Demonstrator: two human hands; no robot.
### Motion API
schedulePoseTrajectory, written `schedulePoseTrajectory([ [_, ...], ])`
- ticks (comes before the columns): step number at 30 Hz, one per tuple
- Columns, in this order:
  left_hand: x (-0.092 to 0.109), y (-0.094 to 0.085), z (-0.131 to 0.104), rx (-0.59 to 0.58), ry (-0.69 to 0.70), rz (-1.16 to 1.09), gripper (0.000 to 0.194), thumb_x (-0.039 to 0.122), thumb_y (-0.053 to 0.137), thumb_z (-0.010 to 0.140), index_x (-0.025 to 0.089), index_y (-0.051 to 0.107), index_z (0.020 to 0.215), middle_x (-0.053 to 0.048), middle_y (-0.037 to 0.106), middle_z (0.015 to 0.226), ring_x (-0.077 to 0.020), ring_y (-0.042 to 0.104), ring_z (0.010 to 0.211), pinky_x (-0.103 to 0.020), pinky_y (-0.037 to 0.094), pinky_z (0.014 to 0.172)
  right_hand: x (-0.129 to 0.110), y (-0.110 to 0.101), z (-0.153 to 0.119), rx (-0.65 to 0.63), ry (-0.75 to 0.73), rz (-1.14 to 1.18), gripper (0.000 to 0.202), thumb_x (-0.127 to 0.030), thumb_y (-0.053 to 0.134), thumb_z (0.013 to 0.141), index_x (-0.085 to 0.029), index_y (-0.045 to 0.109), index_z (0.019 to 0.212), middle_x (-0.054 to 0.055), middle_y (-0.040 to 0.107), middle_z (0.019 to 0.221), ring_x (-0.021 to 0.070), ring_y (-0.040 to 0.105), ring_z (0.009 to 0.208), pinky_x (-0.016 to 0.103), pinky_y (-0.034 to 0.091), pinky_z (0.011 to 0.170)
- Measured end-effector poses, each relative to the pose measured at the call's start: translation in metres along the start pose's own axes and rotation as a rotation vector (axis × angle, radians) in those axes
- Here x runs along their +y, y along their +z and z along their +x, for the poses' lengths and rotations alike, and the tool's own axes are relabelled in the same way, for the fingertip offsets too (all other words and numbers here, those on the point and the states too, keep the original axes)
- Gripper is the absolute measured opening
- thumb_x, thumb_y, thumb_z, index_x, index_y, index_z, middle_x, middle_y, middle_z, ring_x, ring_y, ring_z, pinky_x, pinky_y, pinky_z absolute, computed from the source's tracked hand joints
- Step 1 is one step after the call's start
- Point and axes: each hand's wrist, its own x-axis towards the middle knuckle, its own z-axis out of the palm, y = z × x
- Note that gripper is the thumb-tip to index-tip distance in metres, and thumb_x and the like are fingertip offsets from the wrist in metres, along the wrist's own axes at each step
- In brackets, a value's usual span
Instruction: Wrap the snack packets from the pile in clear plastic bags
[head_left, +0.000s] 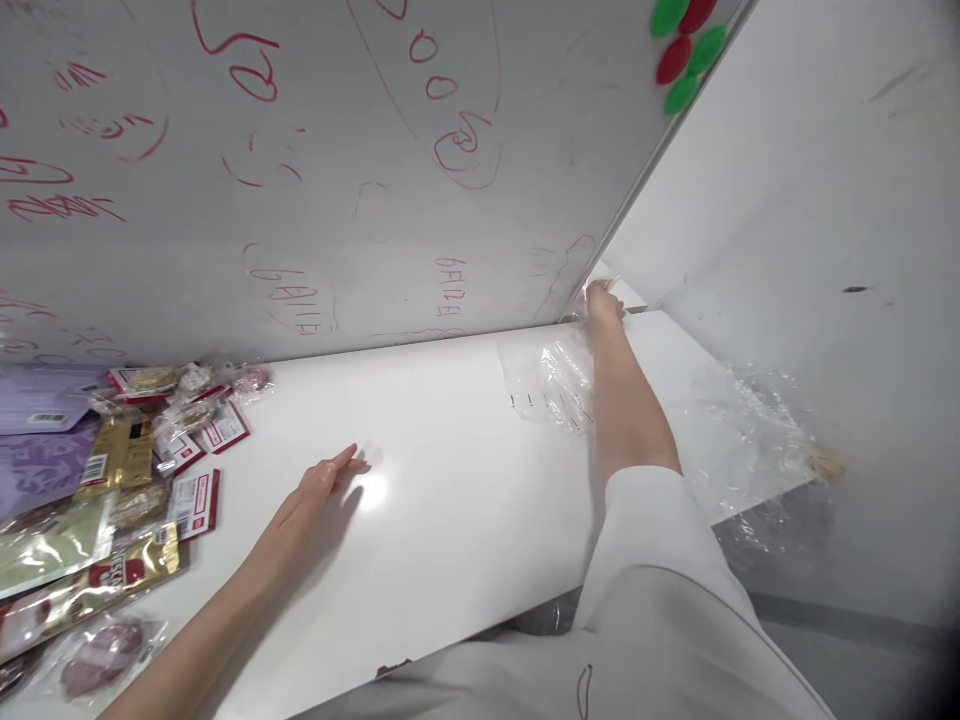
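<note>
Head view: crumpled clear plastic (750, 425) ungathered across white tabletop's (435, 480) right edge.
Left hand (326, 478): extended, empty.
Right hand (606, 302): curled, hold unclear.

Whiteboard (337, 230) with red marker scribbles (253, 82) across the upper left; pale wall (832, 190) at right; glossy white bench (465, 470) at centre, reflecting light (373, 490).

Office-like corner: whiteboard (337, 215) with red marker scribbles (64, 207), red and green magnets (673, 60), plain white table (450, 480), scuffed wall (810, 200).
</note>
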Motion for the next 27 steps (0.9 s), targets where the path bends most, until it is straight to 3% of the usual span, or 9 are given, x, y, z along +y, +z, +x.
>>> schedulePoseTrajectory([
  [3,0.002,0.001,-0.003,-0.005,0.002,-0.022,0.056,0.063,0.031,0.097,0.034,0.056,0.138,-0.003,0.060,0.137,-0.0286,0.049,0.131,-0.048,0.031,0.116,0.005,-0.012,-0.009,0.019,0.159,-0.181,0.047,-0.043,0.058,0.096,-0.017,0.053,0.135,0.014,0.052,0.140,0.0287,0.054,0.123,0.053,0.046,0.101],
  [6,0.000,-0.002,-0.003,-0.014,0.001,-0.052,0.052,0.061,0.042,0.095,0.034,0.055,0.137,-0.005,0.060,0.137,-0.0292,0.049,0.132,-0.047,0.035,0.112,0.013,-0.025,-0.035,-0.051,0.166,-0.327,0.054,-0.048,0.057,0.093,-0.009,0.058,0.131,0.025,0.052,0.138,0.0378,0.050,0.129,0.057,0.041,0.102],
  [10,-0.007,-0.010,-0.002,-0.054,-0.007,-0.102,0.051,0.061,0.051,0.091,0.031,0.058,0.130,-0.009,0.062,0.134,-0.0300,0.055,0.124,-0.042,0.048,0.097,0.026,-0.023,-0.097,-0.262,-0.036,-0.479,0.062,-0.064,0.050,0.090,-0.007,0.070,0.106,0.026,0.067,0.111,0.0401,0.062,0.111,0.050,0.047,0.090],
  [13,-0.008,-0.013,-0.003,-0.075,0.035,-0.121,0.044,0.058,0.054,0.090,0.029,0.061,0.123,-0.008,0.065,0.128,-0.0272,0.060,0.114,-0.040,0.048,0.094,0.029,-0.004,-0.148,-0.346,-0.244,-0.557,0.047,-0.052,0.049,0.094,-0.010,0.069,0.102,0.021,0.070,0.105,0.0343,0.065,0.103,0.042,0.048,0.085],
  [15,-0.006,-0.013,-0.007,-0.097,0.081,-0.118,0.038,0.054,0.053,0.091,0.028,0.062,0.118,-0.007,0.066,0.125,-0.0249,0.063,0.108,-0.040,0.047,0.096,0.027,0.009,-0.176,-0.318,-0.337,-0.581,0.040,-0.036,0.038,0.100,-0.010,0.067,0.107,0.022,0.069,0.111,0.0325,0.063,0.110,0.040,0.045,0.089],
  [17,-0.001,-0.014,-0.012,-0.126,0.126,-0.114,0.034,0.050,0.052,0.092,0.027,0.063,0.115,-0.006,0.067,0.123,-0.0234,0.063,0.105,-0.040,0.047,0.097,0.023,0.017,-0.197,-0.291,-0.393,-0.583,0.043,-0.032,0.030,0.102,-0.009,0.065,0.111,0.024,0.066,0.117,0.0324,0.061,0.114,0.041,0.043,0.093],
  [22,0.009,-0.019,-0.030,-0.185,0.225,-0.102,0.028,0.042,0.050,0.095,0.024,0.064,0.112,-0.004,0.068,0.120,-0.0211,0.061,0.107,-0.038,0.046,0.100,0.023,0.012,-0.231,-0.421,-0.562,-0.534,0.063,-0.063,0.048,0.089,-0.011,0.057,0.123,0.023,0.050,0.144,0.0399,0.046,0.132,0.043,0.046,0.093],
  [24,0.010,-0.023,-0.039,-0.218,0.260,-0.091,0.027,0.039,0.049,0.096,0.024,0.065,0.112,-0.004,0.067,0.120,-0.0204,0.061,0.108,-0.037,0.045,0.101,0.024,0.007,-0.241,-0.481,-0.630,-0.514,0.047,-0.051,0.050,0.091,-0.012,0.060,0.116,0.022,0.053,0.141,0.0386,0.049,0.130,0.043,0.047,0.092],
  [27,0.003,-0.031,-0.055,-0.299,0.286,-0.094,0.027,0.039,0.049,0.097,0.025,0.065,0.113,-0.004,0.066,0.121,-0.0208,0.059,0.112,-0.037,0.044,0.101,0.019,0.000,-0.251,-0.501,-0.663,-0.488,0.031,-0.030,0.037,0.096,-0.015,0.064,0.094,0.018,0.069,0.110,0.0312,0.064,0.105,0.042,0.049,0.088],
])
